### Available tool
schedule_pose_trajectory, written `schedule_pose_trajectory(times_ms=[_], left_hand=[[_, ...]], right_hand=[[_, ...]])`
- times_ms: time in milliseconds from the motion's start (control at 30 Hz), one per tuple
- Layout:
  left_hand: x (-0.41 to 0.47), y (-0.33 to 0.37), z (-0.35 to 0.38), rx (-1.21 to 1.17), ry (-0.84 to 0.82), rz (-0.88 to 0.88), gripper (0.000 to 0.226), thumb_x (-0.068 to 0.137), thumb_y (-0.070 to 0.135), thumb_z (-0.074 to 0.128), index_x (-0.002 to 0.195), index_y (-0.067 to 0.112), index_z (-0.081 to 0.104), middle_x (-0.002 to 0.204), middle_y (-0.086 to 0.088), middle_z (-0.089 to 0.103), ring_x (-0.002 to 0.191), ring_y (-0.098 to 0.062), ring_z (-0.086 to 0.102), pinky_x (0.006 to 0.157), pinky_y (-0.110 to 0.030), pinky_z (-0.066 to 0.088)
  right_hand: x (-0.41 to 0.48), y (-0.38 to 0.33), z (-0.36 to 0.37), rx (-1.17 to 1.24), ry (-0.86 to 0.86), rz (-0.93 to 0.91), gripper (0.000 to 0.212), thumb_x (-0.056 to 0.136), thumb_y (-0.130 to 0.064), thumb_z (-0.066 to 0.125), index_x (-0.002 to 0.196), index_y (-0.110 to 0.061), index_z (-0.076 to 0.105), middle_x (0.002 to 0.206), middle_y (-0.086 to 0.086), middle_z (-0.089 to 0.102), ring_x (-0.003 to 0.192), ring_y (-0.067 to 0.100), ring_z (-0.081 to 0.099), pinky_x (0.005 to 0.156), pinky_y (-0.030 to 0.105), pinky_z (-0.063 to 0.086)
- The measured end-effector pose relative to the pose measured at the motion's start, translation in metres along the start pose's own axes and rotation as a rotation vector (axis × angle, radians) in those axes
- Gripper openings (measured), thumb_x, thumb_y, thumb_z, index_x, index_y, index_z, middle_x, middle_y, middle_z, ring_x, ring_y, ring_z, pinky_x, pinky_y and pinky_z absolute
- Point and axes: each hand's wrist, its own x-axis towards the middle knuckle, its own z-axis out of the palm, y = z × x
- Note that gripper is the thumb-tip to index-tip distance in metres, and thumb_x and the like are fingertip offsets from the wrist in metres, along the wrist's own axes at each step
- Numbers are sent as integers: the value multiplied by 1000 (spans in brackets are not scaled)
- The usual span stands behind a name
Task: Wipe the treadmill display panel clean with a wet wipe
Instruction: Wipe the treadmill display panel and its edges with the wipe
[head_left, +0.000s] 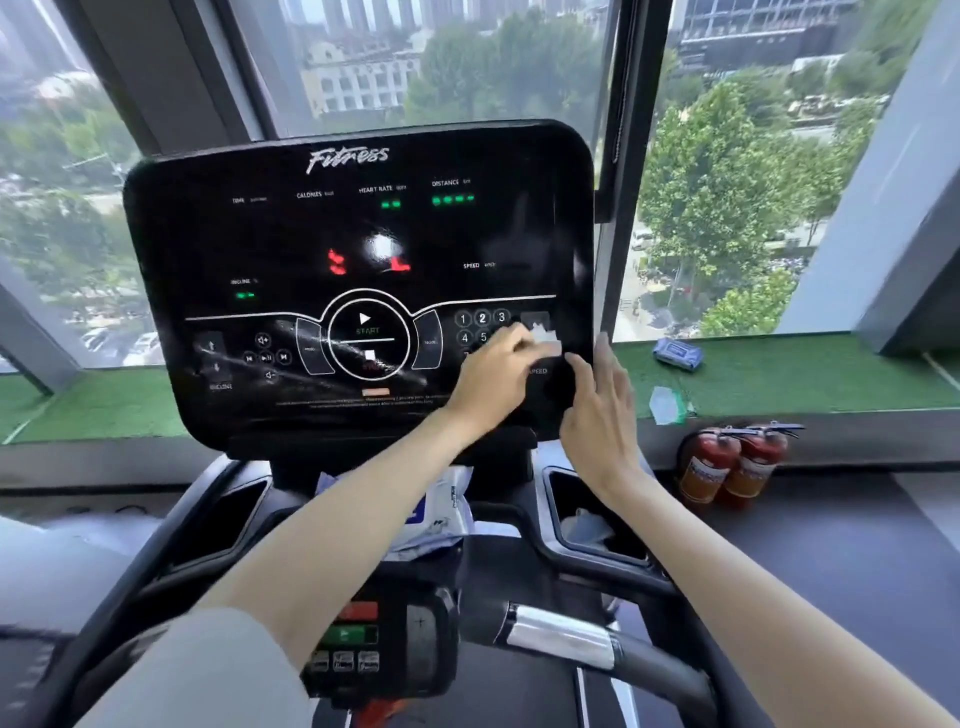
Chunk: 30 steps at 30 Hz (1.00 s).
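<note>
Hand (493, 376) pinches crumpled wipe (546, 336) against glossy panel (291, 234).

Tall windows (415, 62) in dark slanted frames (618, 156) admit daylight and overlook trees (717, 197) and buildings (358, 78), with a ledge (779, 374) covered in green turf below the glass and a dark floor (831, 545) beneath (two red fire extinguishers (727, 467) stand against the ledge face).

The left hand (493, 374) pinches a white wet wipe (545, 338) against the black treadmill display panel (358, 234), just beside the number keys. The right hand (602, 415) has straight fingers at the panel's lower right edge. A blue wipes pack (678, 354) lies on the green sill (810, 374), above two red fire extinguishers (732, 467).
</note>
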Motion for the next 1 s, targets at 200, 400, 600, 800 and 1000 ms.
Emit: schedule_pose_trajectory(times_ms=[200, 400, 600, 800, 1000], left_hand=[[-29, 0, -5, -107, -250, 228, 37, 76, -12, 55, 91, 18, 70, 88, -1, 50, 83, -16, 54, 61, -35, 50], [13, -37, -58, -215, 276, -312, 24, 91, 9, 51, 98, 19, 72, 94, -3, 53, 81, -16, 59, 73, -28, 48], [-16, 2, -10, -106, 118, -325, 34, 83, -4, 47, 108, 11, 64, 102, -8, 53, 91, -27, 58, 72, -37, 47], [-26, 65, 42, -197, -309, -195, 25, 78, -10, 48, 94, 7, 59, 96, -5, 47, 90, -28, 51, 70, -35, 42], [-33, 64, 44, -251, -308, -81, 30, 84, -3, 49, 100, 14, 67, 85, 0, 43, 69, -21, 49, 59, -31, 43]], right_hand=[[-24, 11, -6, -20, 31, 310, 50, 75, 6, 59, 121, -9, 46, 146, 19, 29, 128, 34, 35, 105, 44, 33], [-33, 0, -5, 2, -48, 350, 49, 81, 4, 54, 127, -8, 43, 143, 20, 35, 131, 32, 32, 107, 40, 28], [-35, -2, -5, 104, -53, 393, 46, 83, 6, 48, 127, -6, 44, 129, 14, 45, 122, 30, 37, 95, 34, 34], [-34, 13, -9, 153, -30, 404, 51, 79, 8, 44, 128, -6, 43, 131, 14, 45, 122, 29, 37, 98, 35, 34], [-36, 40, -21, 227, 17, 431, 43, 80, 7, 47, 121, -3, 52, 124, 16, 54, 117, 28, 43, 98, 34, 35]])
